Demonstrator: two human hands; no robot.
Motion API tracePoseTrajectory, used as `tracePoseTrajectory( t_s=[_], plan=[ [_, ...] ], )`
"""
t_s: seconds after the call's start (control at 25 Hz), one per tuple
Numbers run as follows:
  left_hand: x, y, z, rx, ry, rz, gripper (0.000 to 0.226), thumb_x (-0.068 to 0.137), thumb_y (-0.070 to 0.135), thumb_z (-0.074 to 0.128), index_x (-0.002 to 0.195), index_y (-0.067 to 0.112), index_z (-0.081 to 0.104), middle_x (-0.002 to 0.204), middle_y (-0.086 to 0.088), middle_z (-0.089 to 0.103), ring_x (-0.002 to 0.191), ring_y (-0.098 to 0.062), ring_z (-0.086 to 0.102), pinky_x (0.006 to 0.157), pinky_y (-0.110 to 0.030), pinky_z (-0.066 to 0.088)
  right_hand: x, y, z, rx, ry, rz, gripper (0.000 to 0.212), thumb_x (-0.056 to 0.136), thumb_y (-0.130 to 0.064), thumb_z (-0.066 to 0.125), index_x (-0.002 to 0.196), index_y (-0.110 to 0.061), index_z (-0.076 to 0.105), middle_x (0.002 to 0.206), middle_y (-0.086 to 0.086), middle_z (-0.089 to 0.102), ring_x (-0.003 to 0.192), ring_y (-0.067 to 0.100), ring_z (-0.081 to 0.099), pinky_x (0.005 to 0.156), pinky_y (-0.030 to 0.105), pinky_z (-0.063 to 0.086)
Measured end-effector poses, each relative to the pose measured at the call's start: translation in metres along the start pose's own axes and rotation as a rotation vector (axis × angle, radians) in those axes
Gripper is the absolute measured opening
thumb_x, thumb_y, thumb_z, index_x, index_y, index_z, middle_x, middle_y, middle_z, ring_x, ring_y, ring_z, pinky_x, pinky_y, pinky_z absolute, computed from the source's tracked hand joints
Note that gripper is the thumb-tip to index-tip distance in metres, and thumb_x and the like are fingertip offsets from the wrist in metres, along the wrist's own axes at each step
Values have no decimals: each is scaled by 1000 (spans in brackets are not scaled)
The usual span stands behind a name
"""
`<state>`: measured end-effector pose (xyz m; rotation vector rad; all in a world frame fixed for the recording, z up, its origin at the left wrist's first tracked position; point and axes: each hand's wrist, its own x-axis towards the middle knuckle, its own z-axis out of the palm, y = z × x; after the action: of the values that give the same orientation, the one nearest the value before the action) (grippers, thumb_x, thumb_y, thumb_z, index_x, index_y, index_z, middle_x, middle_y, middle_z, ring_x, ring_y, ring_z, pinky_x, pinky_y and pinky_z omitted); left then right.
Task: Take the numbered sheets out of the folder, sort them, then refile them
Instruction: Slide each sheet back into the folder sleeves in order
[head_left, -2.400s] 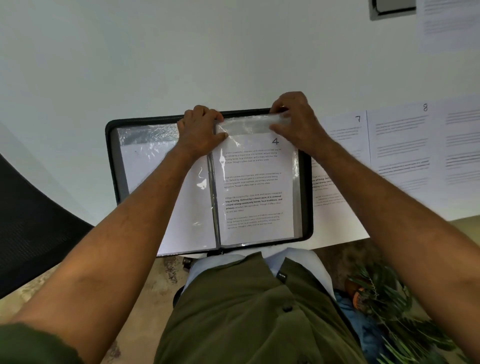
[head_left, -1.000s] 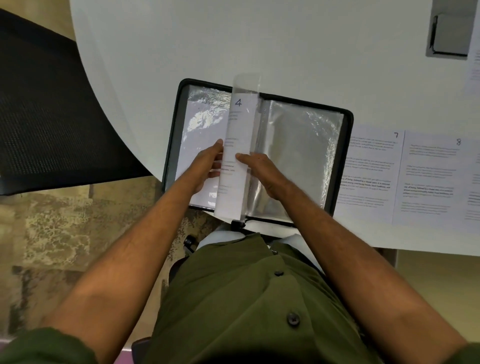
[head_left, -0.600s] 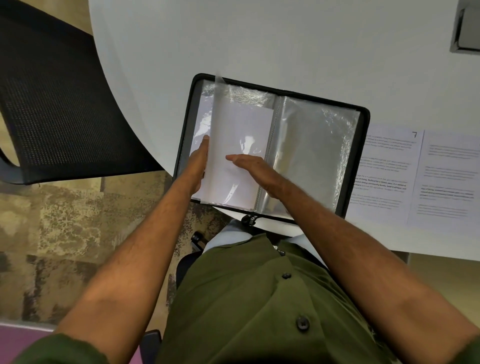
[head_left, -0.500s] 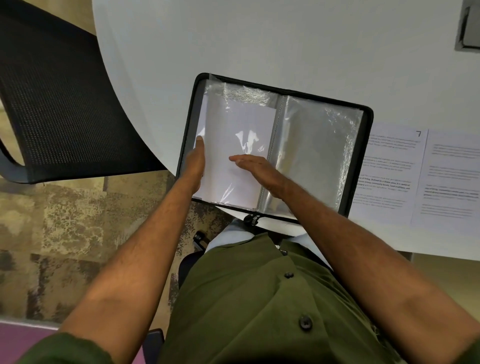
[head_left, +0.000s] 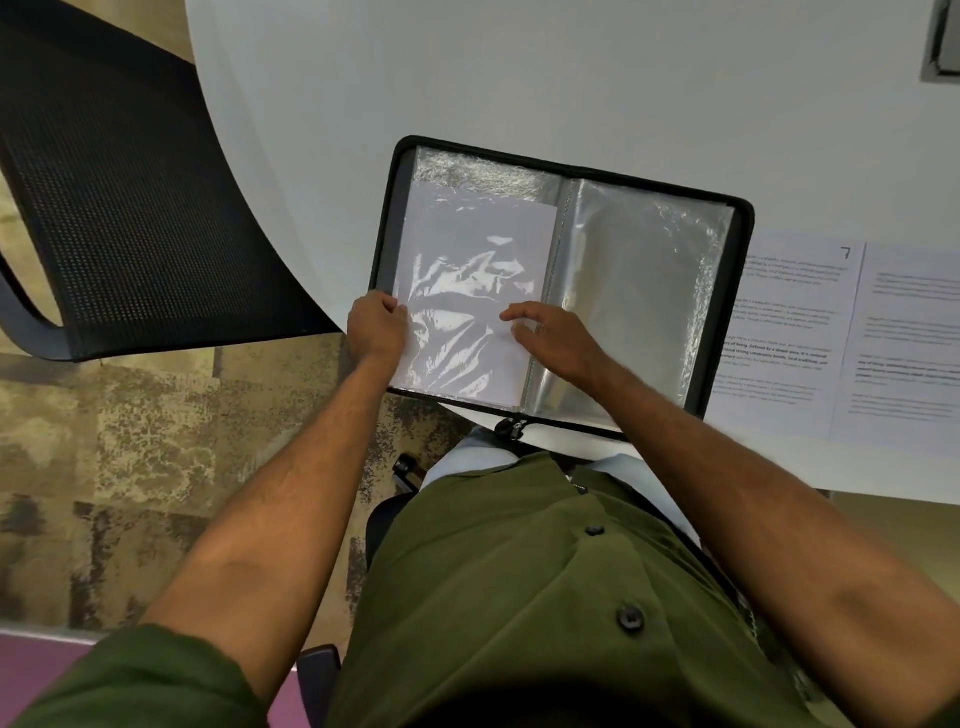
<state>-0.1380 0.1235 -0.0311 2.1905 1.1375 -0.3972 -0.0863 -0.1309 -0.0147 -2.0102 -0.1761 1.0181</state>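
Observation:
A black zip folder (head_left: 745, 244) lies open at the near edge of the white table (head_left: 571, 78). Its left page is a clear sleeve (head_left: 467, 270) holding a sheet with the blank back up. The right sleeve (head_left: 649, 291) shows no paper. My left hand (head_left: 375, 328) grips the left edge of the folder and sleeve. My right hand (head_left: 556, 338) rests on the left sleeve near the spine, fingers loosely bent. To the right of the folder lies sheet 7 (head_left: 779, 332), and beside it another printed sheet (head_left: 904, 353).
A black mesh chair (head_left: 130, 197) stands left of the table. A grey box (head_left: 943, 44) sits at the table's far right corner. Patterned carpet (head_left: 130, 457) lies below. My green shirt fills the bottom of the view.
The sleeve with sheet 4 has been turned over from right to left and now lies flat, blank side up. My left hand moved to the folder's left edge; my right hand presses the sleeve down.

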Motion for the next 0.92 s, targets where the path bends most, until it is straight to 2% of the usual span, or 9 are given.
tracePoseTrajectory(
  t_s=[0.04,0.2,0.28,0.44,0.6,0.76,0.92],
  plan=[
    [-2,1,1,23,22,11,9,97,15,64,104,10,65,110,-4,64,98,-23,61,77,-32,47,-3,5,-4,-28,23,-5,28,100,-22,57,125,-25,70,143,-4,61,134,12,51,112,29,37],
    [-16,6,13,262,69,147,50,90,11,68,134,14,46,138,-11,45,124,-30,45,95,-45,46,-14,24,-20,-89,137,-1,30,99,-17,56,126,-22,69,139,-2,63,125,14,57,110,32,43],
    [-26,17,25,404,4,334,47,89,12,68,132,14,49,138,-15,46,123,-34,47,95,-46,46,-19,35,-29,-119,206,-24,32,97,-14,55,125,-20,69,134,0,65,119,18,60,107,34,46],
    [-56,45,60,524,-190,672,50,87,19,67,134,13,50,141,-18,47,120,-38,50,90,-49,51,-33,63,-52,-172,319,1,33,96,-10,54,126,-16,67,131,4,65,123,19,57,107,27,42],
    [-83,94,94,525,-281,793,45,86,22,64,130,13,57,136,-16,53,118,-39,54,87,-47,51,-56,98,-84,-158,399,98,39,95,-9,56,132,-18,63,135,2,62,126,17,56,110,24,38],
    [-93,137,128,526,-339,894,54,90,27,67,140,12,53,146,-18,48,127,-41,49,99,-51,47,-79,133,-127,-123,513,158,42,96,-11,56,138,-19,59,140,3,60,127,19,56,112,33,43],
    [-104,189,164,544,-334,959,53,90,33,65,138,15,54,146,-13,48,128,-37,49,96,-49,50,-101,170,-175,-54,647,146,41,96,-5,56,136,-12,61,140,8,60,131,23,54,114,35,42]
  ],
)
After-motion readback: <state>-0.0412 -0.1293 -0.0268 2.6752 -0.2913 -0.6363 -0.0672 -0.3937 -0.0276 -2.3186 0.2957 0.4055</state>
